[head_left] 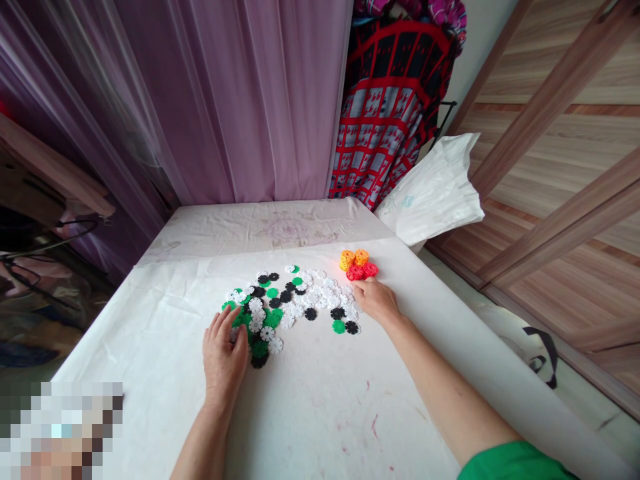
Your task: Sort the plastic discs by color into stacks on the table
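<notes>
The left grip [224, 353] lies released, fingers spread against the near edge of a loose heap of white, black and green snowflake discs [300, 300] on a cloth-covered counter [150, 347]. The right grip [375, 300] sits just below stacked red discs [363, 270] and orange discs [354, 259]; whether it is clenching one, I cannot tell from this view.

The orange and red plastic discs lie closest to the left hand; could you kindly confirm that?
No: the head view shows the orange and red plastic discs lie closest to the right hand, not the left hand.
</notes>
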`<state>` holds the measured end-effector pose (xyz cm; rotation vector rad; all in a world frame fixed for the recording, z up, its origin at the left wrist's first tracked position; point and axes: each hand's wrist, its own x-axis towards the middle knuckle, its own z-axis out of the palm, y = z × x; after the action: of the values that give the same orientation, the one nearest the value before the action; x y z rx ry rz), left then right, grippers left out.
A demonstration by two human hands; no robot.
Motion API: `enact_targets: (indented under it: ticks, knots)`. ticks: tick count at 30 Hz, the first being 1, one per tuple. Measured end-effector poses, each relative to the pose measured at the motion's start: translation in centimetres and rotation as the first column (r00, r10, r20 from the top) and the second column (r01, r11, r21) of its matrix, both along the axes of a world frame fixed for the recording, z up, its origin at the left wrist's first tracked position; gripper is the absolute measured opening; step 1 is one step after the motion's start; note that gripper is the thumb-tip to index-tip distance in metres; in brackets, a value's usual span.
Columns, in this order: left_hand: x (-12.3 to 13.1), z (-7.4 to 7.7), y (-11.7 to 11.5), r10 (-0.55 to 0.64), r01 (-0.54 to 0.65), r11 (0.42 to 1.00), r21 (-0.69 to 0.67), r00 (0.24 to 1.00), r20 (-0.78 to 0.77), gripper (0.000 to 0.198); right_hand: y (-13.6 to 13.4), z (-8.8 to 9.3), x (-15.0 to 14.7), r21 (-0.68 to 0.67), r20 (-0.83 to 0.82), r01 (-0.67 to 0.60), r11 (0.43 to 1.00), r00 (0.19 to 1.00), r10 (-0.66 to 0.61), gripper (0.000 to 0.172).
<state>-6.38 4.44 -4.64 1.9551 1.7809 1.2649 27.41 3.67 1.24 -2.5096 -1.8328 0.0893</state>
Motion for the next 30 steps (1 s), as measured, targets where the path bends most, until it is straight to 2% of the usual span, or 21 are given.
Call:
enact_targets:
  ticks: [11,20,30]
  knots:
    - [-0.2,-0.2,0.0,-0.008,0.008,1.000,-0.014,1.000,0.011,0.038,-0.4,-0.1,-0.3,0.036,-0.044,0.014,0.999,0.999,-0.012,0.035]
    - [-0.1,-0.2,0.0,-0.004,0.004,1.000,-0.003,1.000,0.018,0.038,-1.1,-0.9,2.7,0.090,0.055,0.148,0.985,0.987,-0.154,0.035]
    - [-0.1,-0.2,0.0,-0.001,0.000,1.000,0.004,1.000,0.011,0.038,-0.4,-2.1,4.0,0.158,0.062,0.049,0.986,0.996,-0.059,0.033]
